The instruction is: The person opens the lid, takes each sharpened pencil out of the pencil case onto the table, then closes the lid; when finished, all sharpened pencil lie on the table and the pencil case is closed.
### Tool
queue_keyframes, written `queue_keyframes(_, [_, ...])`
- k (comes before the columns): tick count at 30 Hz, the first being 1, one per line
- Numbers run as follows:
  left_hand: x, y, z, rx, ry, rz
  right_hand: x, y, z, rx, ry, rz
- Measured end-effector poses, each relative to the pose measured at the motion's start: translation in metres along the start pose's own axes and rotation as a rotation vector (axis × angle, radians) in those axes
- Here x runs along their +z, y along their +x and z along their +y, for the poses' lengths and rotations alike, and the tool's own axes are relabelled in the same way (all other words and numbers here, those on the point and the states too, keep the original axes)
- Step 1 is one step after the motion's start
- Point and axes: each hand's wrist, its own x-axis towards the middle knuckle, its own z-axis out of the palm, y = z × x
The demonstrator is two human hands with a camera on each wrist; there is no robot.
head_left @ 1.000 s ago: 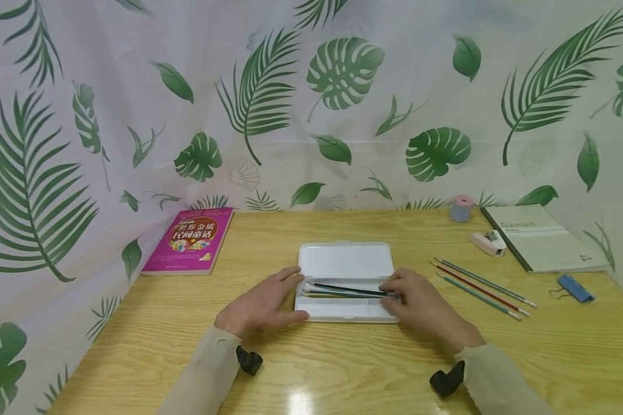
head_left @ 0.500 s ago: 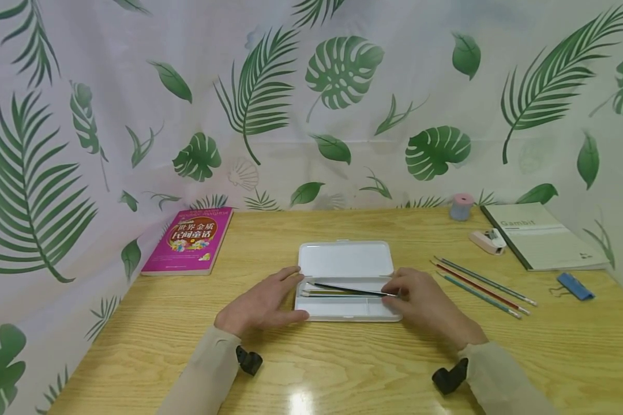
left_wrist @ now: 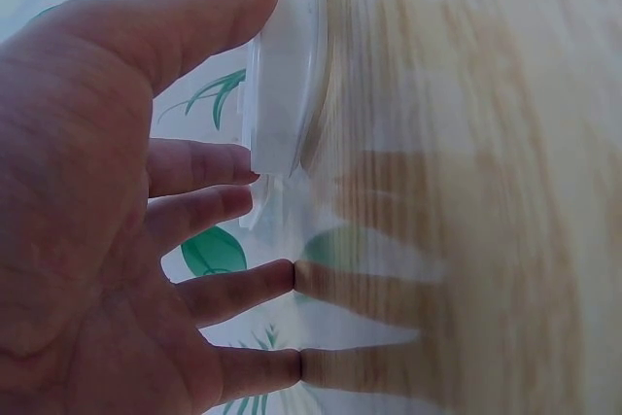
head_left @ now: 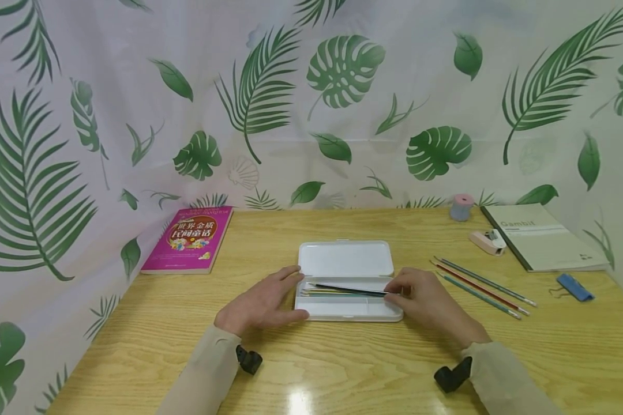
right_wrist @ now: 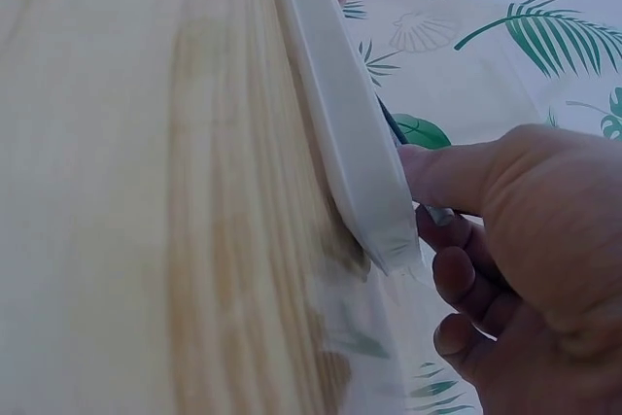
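A white pencil case lies open on the table, its lid folded back. Several pencils lie in its rear compartment. Thumb and fingertips of my right hand pinch one end of a dark pencil at the case's right side; its other end points left over the other pencils. In the right wrist view a bit of this pencil pokes out past the thumb. My left hand rests at the case's left end with extended fingers, the thumb touching the case's front wall.
Three loose pencils lie to the right of the right hand. Beyond them are a pink stapler, a pink-and-blue spool-like object, a notebook and a blue binder clip. A magenta book lies at the back left.
My right hand has shifted slightly to the right, out of the case's right end, with the dark pencil's end rising a little. The left hand has stayed put.
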Motion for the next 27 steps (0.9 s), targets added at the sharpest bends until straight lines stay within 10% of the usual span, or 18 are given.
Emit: queue_keyframes(27, [0.0,0.0,0.001,0.0,0.01,0.001,-0.018,-0.018,0.012,0.0,0.048,0.074])
